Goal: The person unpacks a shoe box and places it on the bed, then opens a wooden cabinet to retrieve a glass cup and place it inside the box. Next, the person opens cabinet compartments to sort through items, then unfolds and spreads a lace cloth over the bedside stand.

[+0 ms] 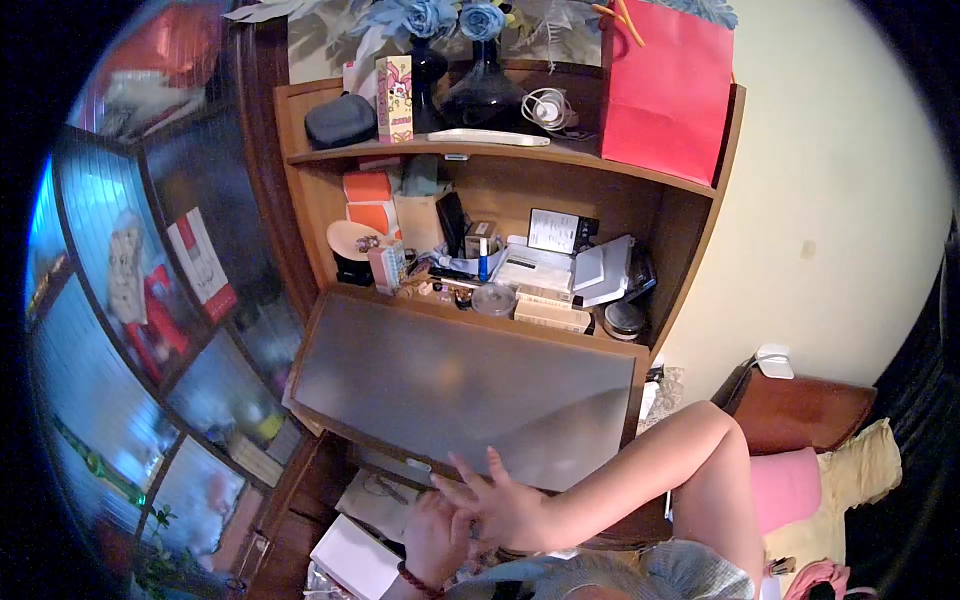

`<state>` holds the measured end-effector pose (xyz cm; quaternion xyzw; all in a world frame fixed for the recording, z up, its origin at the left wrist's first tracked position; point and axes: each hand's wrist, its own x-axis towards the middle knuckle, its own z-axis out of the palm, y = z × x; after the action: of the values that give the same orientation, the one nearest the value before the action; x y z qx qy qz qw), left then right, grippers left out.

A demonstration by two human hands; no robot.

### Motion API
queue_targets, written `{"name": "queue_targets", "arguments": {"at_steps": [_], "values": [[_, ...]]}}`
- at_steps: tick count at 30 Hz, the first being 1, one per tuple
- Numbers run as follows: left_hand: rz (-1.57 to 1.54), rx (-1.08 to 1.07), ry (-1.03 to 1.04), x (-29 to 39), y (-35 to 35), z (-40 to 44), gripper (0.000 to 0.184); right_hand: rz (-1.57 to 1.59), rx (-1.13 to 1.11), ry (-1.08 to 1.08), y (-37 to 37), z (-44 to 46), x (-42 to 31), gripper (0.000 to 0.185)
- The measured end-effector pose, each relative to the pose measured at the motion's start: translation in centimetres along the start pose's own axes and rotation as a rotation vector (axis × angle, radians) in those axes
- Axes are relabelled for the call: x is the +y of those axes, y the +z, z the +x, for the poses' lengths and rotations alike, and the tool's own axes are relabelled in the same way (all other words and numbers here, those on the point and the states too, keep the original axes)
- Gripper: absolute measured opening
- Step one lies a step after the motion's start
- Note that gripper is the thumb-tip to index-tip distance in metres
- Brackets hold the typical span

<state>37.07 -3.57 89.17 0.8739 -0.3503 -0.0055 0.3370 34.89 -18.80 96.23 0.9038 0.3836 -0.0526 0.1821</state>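
My right hand [505, 508] is in front of the lowered cabinet panel [440, 375], with its fingers spread and nothing visible in them. Against its palm side rests my left hand [436, 527], its fingers curled together and a dark red bracelet on the wrist. What the left hand holds, if anything, is hidden. Below and left of the hands lie a white box [355, 558] and a pale pouch [378, 503].
Small boxes and jars [492, 300] crowd the lower shelf. Above stand dark vases [484, 95] and a red paper bag [668, 95]. Glass doors [120, 280] are at the left; a brown bag [803, 410] and pink cloth [785, 490] lie right.
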Motion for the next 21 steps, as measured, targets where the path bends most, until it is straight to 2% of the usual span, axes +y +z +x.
{"name": "queue_targets", "arguments": {"at_steps": [1, 2, 4, 6, 7, 8, 10, 13, 16, 18, 20, 21], "values": [[-0.006, -0.102, 0.035, 0.0, -0.1, 0.2, 0.040, 0.035, -0.008, 0.020, 0.4, 0.2, 0.2, 0.044], [-0.101, -0.036, 0.108, 0.5, 0.3, 0.5, 0.038, 0.070, -0.018, 0.039, 1.0, 0.4, 0.5, 0.045], [-0.296, 0.100, 0.249, 2.0, 1.9, 1.2, 0.035, 0.135, 0.196, 0.113, 7.0, 0.4, -0.1, 0.042], [-0.402, -0.202, -0.011, 3.1, 0.9, 0.9, 0.035, 0.321, 0.091, 0.165, 7.5, 0.1, 0.0, 0.037], [-0.449, -0.352, -0.141, 3.8, 0.1, 0.7, 0.036, 0.474, -0.122, 0.179, 4.8, -0.4, 0.5, 0.033], [-0.317, -0.385, -0.124, 4.9, -0.9, 0.7, 0.033, 0.625, -0.338, 0.194, 2.6, -0.9, 0.9, 0.030], [-0.055, -0.452, -0.092, 6.8, -2.5, 0.8, 0.030, 0.652, -0.311, 0.129, 0.7, -1.6, 1.4, 0.026], [0.339, -0.209, 0.010, 5.5, -0.6, 0.9, 0.037, 0.692, -0.271, 0.034, -1.0, -2.8, 2.0, 0.021], [0.326, 0.043, 0.224, 5.1, -1.6, 1.1, 0.039, 0.813, -0.160, -0.082, 1.8, -2.7, 2.4, 0.018], [0.249, 0.610, 0.599, 2.3, 1.2, 1.1, 0.039, 0.667, 0.003, -0.144, 3.5, -2.2, 2.5, 0.017], [0.129, 0.695, 0.782, 3.5, 0.5, 2.1, 0.042, 0.265, 0.219, -0.181, 3.9, -1.9, 2.6, 0.020], [0.061, 0.494, 0.775, 5.0, -0.1, 2.7, 0.047, 0.174, 0.296, -0.185, 4.3, -1.5, 2.2, 0.020]]}}
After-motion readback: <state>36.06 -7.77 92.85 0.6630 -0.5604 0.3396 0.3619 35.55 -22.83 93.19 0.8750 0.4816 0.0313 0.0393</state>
